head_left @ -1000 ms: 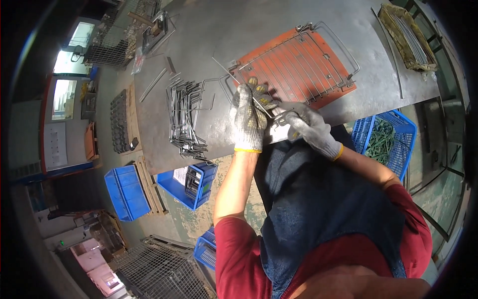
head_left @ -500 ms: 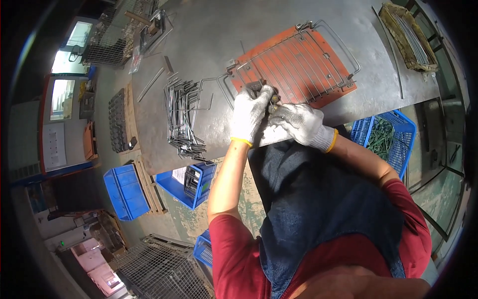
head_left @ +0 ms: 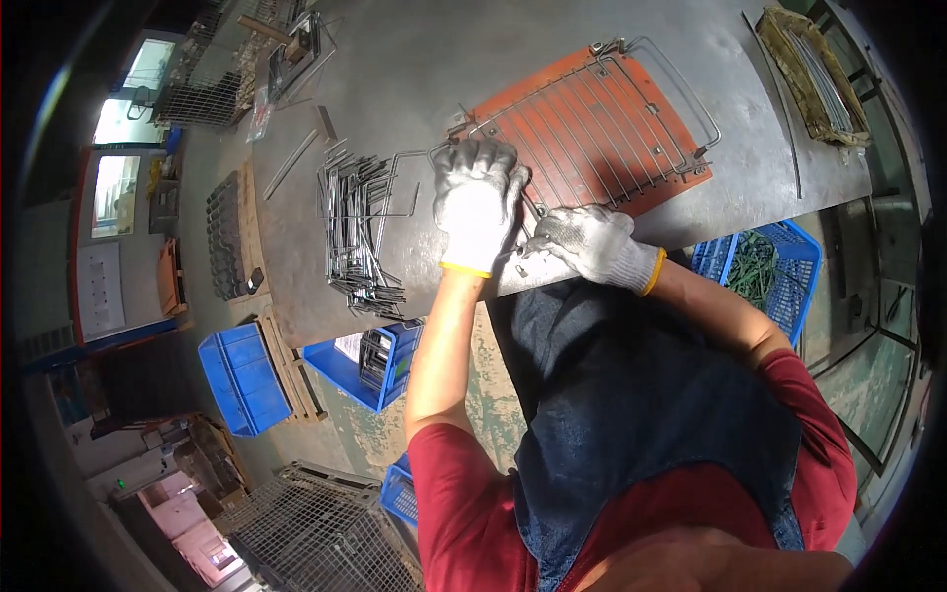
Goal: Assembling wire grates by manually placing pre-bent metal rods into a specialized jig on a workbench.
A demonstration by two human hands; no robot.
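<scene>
Heap of bent wire pieces (head_left: 357,229) on the grey bench (head_left: 414,69), unmoved. Left hand (head_left: 476,205), now further up than a second ago, fingers curled shut over the wire rack's (head_left: 592,123) near corner on the orange board (head_left: 631,158). Right hand (head_left: 589,247) just beside, fingers pinched closed; contents hidden. Blue crate (head_left: 789,259) far right.

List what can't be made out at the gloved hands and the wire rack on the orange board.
Head view only:
- Left hand covers the wire rack's near corner; grip unseen.
- Right hand: small piece at its fingertips too small to identify.
- Blue crate: green contents blurred, partly behind the grey metal table edge.
</scene>
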